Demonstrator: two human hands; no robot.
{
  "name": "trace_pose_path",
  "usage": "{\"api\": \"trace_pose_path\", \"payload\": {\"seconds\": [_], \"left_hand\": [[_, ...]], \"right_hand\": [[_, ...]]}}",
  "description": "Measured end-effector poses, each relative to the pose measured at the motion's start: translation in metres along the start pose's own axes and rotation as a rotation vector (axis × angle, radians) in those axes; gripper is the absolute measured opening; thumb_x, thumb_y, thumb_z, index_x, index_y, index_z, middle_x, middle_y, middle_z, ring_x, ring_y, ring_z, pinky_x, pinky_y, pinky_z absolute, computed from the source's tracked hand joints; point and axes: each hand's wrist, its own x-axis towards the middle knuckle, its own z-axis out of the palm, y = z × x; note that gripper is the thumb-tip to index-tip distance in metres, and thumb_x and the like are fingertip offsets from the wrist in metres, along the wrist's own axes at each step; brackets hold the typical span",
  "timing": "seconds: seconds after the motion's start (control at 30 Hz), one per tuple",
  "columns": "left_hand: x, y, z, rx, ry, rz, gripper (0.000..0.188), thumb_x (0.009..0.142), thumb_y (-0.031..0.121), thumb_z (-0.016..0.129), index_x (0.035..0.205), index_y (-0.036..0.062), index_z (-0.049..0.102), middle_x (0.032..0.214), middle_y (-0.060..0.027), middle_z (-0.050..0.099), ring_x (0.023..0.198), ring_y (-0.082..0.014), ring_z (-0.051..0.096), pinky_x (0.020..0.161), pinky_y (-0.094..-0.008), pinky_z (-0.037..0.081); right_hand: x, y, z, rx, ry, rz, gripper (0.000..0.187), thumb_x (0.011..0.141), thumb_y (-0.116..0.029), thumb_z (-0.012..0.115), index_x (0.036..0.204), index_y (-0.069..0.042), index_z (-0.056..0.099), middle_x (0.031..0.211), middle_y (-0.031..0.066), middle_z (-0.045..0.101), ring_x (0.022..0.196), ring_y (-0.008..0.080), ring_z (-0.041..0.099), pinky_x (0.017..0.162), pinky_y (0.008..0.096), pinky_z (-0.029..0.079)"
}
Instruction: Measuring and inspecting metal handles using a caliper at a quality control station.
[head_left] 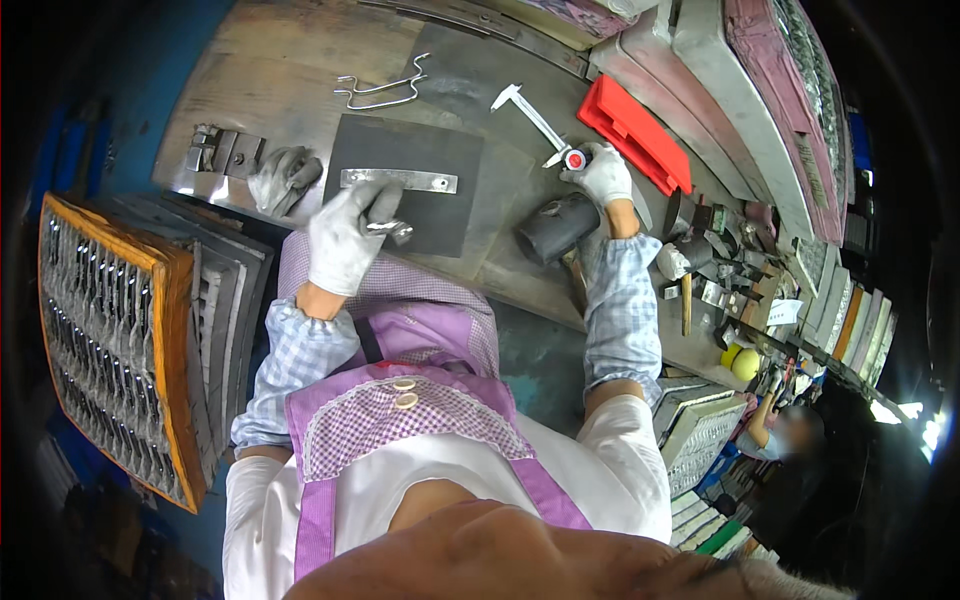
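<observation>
My left hand (345, 240), in a white work glove with greyed fingers, is closed on a small shiny metal piece (391, 230) at the bench's near edge. Most of that piece is hidden by the fingers. Just beyond, a flat metal strip (415, 181) with holes lies on a dark square plate (400, 145). My right hand (603, 177), also gloved, grips the dial end of a caliper (540, 122), whose jaws point to the far left. A black mallet head (556, 228) lies beside my right wrist. The red case (640, 135) sits open beyond that hand.
A bent wire stand (385, 92), a metal fixture block (225, 152) and a crumpled grey glove (284, 180) lie on the bench. An orange-edged rack (175, 370) stands left. Tools, including a wooden-handled hammer (686, 300), crowd the right; another person (785, 435) is behind.
</observation>
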Motion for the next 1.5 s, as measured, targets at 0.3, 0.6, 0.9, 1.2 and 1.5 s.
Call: {"api": "trace_pose_path", "payload": {"seconds": [0.3,0.6,0.9,1.2,1.5], "left_hand": [[-0.035,-0.04,0.028,-1.702,-0.52,-0.551,0.072,0.097,0.038,0.067,0.141,-0.0147,0.044,0.136,-0.0307,0.057,0.122,-0.0448,0.061,0.102,-0.0501,0.053],[-0.036,-0.028,0.008,-1.624,-0.492,-0.564,0.043,0.105,0.027,0.056,0.129,-0.0091,0.06,0.13,-0.0195,0.066,0.115,-0.0258,0.069,0.098,-0.0359,0.057],[-0.044,-0.035,0.0,-1.628,-0.487,-0.577,0.056,0.099,0.036,0.065,0.133,-0.006,0.054,0.141,-0.0244,0.057,0.119,-0.0301,0.066,0.1,-0.0392,0.057],[-0.046,-0.035,-0.001,-1.527,-0.41,-0.7,0.04,0.102,0.03,0.061,0.124,-0.0035,0.062,0.131,-0.0229,0.065,0.11,-0.0321,0.071,0.095,-0.0405,0.059],[-0.039,-0.033,0.004,-1.558,-0.411,-0.645,0.038,0.104,0.026,0.058,0.125,-0.0061,0.06,0.136,-0.0304,0.058,0.114,-0.0357,0.068,0.098,-0.0439,0.058]], "right_hand": [[-0.118,-0.092,-0.056,0.48,0.31,-0.295,0.045,0.072,-0.009,0.076,0.117,-0.011,0.071,0.098,0.0134,0.072,0.092,0.0318,0.069,0.082,0.041,0.054],[-0.183,-0.155,-0.017,0.385,0.207,-0.444,0.057,0.058,-0.01,0.077,0.115,-0.014,0.074,0.083,0.0049,0.063,0.084,0.0279,0.061,0.09,0.0414,0.043],[-0.189,-0.167,-0.017,0.413,0.193,-0.437,0.055,0.058,-0.009,0.076,0.113,-0.014,0.074,0.082,0.0053,0.063,0.082,0.027,0.063,0.088,0.0411,0.045],[-0.185,-0.177,-0.031,0.406,0.194,-0.495,0.051,0.059,-0.013,0.078,0.109,-0.012,0.072,0.084,0.0067,0.068,0.078,0.0267,0.067,0.075,0.0383,0.047],[-0.184,-0.171,-0.031,0.43,0.15,-0.45,0.05,0.06,-0.012,0.078,0.109,-0.012,0.072,0.08,0.0057,0.068,0.078,0.0262,0.067,0.078,0.0381,0.048]]}}
